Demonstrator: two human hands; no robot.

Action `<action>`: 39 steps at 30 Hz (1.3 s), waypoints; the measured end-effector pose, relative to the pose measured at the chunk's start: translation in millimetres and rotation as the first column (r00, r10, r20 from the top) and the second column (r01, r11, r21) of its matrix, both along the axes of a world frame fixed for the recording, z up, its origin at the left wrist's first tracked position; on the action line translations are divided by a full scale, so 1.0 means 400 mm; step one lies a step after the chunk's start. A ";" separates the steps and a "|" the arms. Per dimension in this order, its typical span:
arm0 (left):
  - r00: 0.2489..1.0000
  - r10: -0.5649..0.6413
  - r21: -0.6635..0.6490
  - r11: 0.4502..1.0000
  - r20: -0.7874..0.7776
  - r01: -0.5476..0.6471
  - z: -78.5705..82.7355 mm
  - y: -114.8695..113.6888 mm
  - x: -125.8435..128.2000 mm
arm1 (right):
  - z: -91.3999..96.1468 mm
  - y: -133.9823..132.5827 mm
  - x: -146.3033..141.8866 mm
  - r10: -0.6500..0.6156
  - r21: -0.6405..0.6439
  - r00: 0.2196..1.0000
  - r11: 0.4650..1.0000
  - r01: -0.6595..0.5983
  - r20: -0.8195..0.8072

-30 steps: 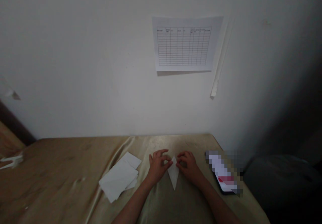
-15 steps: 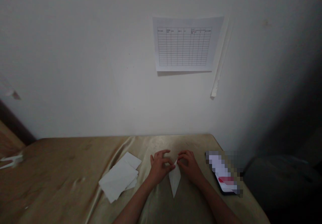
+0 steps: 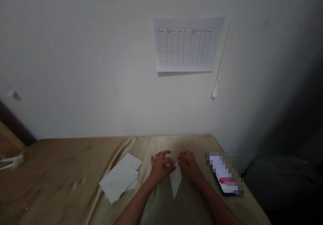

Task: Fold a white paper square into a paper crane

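A white piece of paper (image 3: 176, 181), folded into a narrow kite shape, lies between my hands with one long point towards me. My left hand (image 3: 162, 164) pinches its upper left edge between thumb and index finger, the other fingers curled above. At the far tip, my right hand (image 3: 188, 162) grips the paper with thumb and fingertips. The very top of the fold is partly covered by my fingers. To the left of my left arm lies a loose stack of white paper sheets (image 3: 119, 179).
A phone (image 3: 223, 174) with a lit screen, partly pixelated, lies right of my right arm. The table (image 3: 63, 181) wears a shiny gold-brown cloth and meets a wall, where a printed grid sheet (image 3: 185, 46) hangs. A white object (image 3: 11, 162) is at far left.
Almost nothing differs. The folded paper's lower part has shifted very slightly, while both hands keep their hold at its upper end.
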State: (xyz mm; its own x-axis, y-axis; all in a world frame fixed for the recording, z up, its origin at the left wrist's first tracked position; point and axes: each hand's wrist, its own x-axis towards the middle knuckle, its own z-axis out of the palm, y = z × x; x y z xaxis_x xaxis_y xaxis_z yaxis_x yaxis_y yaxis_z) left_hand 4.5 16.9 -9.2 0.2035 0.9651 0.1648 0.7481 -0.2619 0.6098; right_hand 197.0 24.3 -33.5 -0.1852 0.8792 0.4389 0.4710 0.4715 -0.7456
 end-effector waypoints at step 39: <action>0.999 0.017 0.035 0.999 0.028 -0.018 0.004 -0.008 0.009 | -0.013 0.002 -0.008 0.019 0.041 1.000 0.999 -0.019 -0.014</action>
